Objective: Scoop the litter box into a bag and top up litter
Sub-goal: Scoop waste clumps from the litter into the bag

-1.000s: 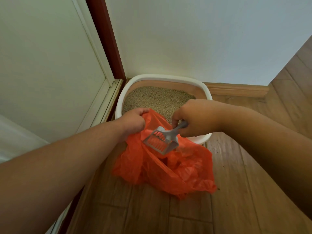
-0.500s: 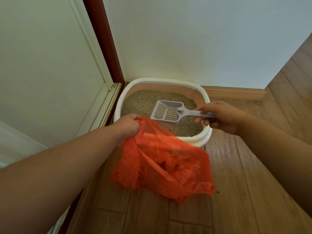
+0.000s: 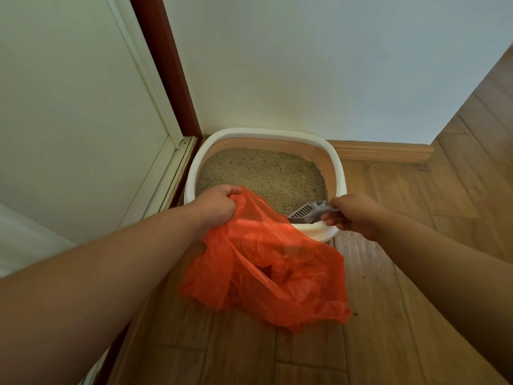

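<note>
Soft, even daylight with faint shadows, sharp at the centre, with wide-angle bending and stretching toward the edges.

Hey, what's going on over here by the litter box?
A person is cleaning the litter box. The left hand grips the rim of an orange bag on the floor in front of it. The right hand holds a grey scoop, its slotted head dipped into the litter at the near edge.
</note>
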Demonstrator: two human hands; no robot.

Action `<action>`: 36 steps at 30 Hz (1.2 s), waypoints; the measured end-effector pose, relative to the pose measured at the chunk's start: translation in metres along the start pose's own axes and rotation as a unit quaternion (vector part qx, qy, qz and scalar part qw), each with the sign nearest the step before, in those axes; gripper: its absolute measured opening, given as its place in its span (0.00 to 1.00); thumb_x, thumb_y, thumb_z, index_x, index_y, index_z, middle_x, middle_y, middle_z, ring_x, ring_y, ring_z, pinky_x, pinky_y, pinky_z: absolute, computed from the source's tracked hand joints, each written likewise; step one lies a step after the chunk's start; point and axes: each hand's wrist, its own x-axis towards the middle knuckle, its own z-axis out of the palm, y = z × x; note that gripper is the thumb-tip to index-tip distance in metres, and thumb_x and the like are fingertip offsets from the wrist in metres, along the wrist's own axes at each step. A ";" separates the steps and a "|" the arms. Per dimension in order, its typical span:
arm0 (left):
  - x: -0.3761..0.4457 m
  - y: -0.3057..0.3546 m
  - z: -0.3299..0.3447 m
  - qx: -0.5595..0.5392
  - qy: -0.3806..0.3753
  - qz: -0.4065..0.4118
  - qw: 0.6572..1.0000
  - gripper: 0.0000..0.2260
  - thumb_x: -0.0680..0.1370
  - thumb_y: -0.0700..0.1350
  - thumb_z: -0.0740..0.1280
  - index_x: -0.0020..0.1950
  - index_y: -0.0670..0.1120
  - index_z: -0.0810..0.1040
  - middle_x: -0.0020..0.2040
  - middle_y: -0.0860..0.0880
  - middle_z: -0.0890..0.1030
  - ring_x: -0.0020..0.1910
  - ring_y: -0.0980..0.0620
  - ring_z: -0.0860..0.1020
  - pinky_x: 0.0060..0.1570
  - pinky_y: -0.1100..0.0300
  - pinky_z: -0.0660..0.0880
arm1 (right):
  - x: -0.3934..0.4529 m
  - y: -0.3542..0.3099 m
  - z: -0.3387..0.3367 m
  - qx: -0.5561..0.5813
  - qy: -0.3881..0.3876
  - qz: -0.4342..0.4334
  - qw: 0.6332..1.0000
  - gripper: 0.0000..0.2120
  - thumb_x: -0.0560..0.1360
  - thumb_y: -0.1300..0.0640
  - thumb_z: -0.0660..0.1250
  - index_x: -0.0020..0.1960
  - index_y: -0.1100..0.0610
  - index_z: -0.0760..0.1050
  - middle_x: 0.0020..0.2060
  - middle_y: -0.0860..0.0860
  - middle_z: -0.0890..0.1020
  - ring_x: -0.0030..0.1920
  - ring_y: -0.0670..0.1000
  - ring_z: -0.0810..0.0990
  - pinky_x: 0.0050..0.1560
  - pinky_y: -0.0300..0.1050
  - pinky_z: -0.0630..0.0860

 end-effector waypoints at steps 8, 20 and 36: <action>-0.002 0.007 0.000 0.016 -0.018 0.007 1.000 0.32 0.78 0.26 0.57 0.78 0.51 0.68 0.65 0.45 0.77 0.52 0.43 0.81 0.38 0.56 0.82 | -0.003 -0.002 -0.010 -0.327 0.058 -0.055 0.942 0.20 0.82 0.45 0.64 0.59 0.62 0.77 0.39 0.57 0.86 0.33 0.51 0.80 0.32 0.43 0.75; -0.008 0.005 0.000 0.001 -0.018 0.023 1.000 0.31 0.72 0.27 0.62 0.71 0.52 0.76 0.56 0.47 0.78 0.49 0.42 0.83 0.45 0.46 0.83 | -0.060 0.005 0.016 -0.600 -0.104 -0.250 0.753 0.08 0.79 0.46 0.68 0.51 0.49 0.82 0.43 0.43 0.80 0.42 0.46 0.77 0.38 0.35 0.69; -0.051 0.068 0.002 0.235 -0.069 0.183 0.952 0.22 0.76 0.33 0.65 0.60 0.57 0.84 0.56 0.61 0.78 0.47 0.62 0.77 0.42 0.64 0.79 | -0.080 0.051 0.040 -0.520 -0.085 -0.093 0.845 0.10 0.78 0.62 0.66 0.56 0.61 0.82 0.53 0.56 0.84 0.54 0.56 0.83 0.54 0.46 0.79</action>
